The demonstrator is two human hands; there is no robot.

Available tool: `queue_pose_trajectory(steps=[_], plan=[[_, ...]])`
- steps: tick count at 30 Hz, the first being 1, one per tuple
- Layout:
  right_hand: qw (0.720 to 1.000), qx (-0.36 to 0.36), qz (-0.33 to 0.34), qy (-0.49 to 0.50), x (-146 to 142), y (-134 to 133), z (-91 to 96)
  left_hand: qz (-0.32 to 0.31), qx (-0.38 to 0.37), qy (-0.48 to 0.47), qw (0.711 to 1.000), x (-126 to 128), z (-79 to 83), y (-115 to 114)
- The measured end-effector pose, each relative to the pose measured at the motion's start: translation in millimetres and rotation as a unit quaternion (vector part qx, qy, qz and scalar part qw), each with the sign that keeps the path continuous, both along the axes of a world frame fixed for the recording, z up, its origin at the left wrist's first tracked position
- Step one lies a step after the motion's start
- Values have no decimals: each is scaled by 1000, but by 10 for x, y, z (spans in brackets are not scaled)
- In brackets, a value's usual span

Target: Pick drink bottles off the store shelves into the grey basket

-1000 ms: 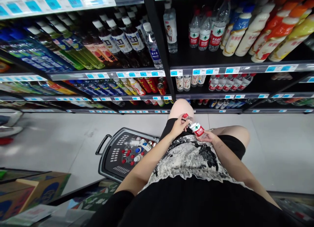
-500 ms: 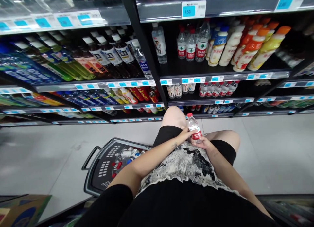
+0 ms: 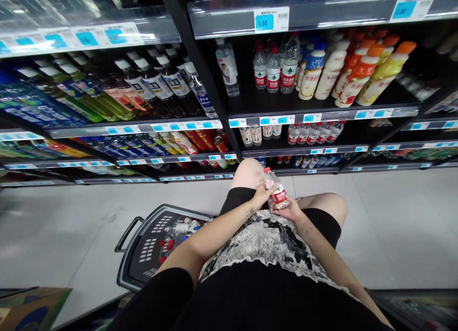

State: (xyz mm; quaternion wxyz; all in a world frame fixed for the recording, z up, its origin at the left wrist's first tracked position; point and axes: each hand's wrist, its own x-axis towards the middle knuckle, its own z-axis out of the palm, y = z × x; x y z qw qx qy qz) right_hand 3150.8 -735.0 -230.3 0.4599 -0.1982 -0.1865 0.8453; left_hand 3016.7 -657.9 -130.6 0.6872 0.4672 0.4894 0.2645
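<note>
Between my hands, above my lap, is a small clear water bottle point(image 3: 278, 193) with a red cap and a red-and-white label. It leans a little, its cap toward the upper left. My left hand point(image 3: 264, 195) wraps the bottle's left side, thumb across the label. Under its base, my right hand point(image 3: 287, 209) supports it with curled fingers. Similar red-capped water bottles point(image 3: 273, 73) stand on the shelf ahead.
On the floor to my left sits a dark shopping basket point(image 3: 139, 269) with several bottles inside. Drink shelves point(image 3: 322, 112) with price tags run across the front. A cardboard box point(image 3: 39, 307) lies at lower left. Pale tiles point(image 3: 386, 226) cover the floor.
The bottle has tilted further, its cap swinging left, and both hands have shifted slightly left with it. The whole view has moved a little.
</note>
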Motion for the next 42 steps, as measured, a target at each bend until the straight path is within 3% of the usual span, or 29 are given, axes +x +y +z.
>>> queue_pose_trajectory(steps=[1,3,5,8,10,11,12,14,17,19,23,26,28,29,31,33,36,42], plan=[[999,-7,-1,-35,14,14,59,21,-36,-11,999,3,12,13],[979,-24,-43,-196,91,4,193,72,-118,-44,989,17,66,63],[910,-37,-124,-394,242,-88,311,108,-172,-80,976,34,167,158],[763,-71,-260,-587,554,-392,366,111,-163,-118,973,55,406,367],[513,-121,-361,-769,749,-630,303,88,-123,-143,978,75,620,511],[433,-125,-372,-812,825,-733,251,72,-100,-156,980,90,741,573],[389,-112,-370,-836,882,-813,193,53,-80,-167,981,112,868,625],[346,-109,-378,-852,936,-894,83,16,-41,-186,982,182,1132,698],[317,-126,-402,-850,904,-841,-17,-12,25,-190,981,373,1514,787],[310,-111,-399,-856,859,-747,-37,5,71,-178,981,561,1739,896],[312,-55,-348,-882,841,-576,-35,123,172,-172,962,982,2111,1352],[307,-124,-355,-874,936,-499,-56,204,313,-126,919,1170,2278,1804],[330,-195,-351,-854,1041,-473,-89,215,399,-48,890,1195,2310,2066],[357,-222,-331,-845,1099,-470,-106,210,428,-6,879,1187,2303,2172],[416,-269,-269,-826,1212,-481,-130,193,450,69,869,1161,2257,2330],[445,-320,-220,-807,1305,-514,-131,184,442,129,868,1159,2186,2429],[445,-364,-219,-788,1389,-579,-101,187,419,189,868,1244,2081,2516],[442,-328,-204,-810,1466,-680,-89,191,395,213,873,1524,1951,2672]])
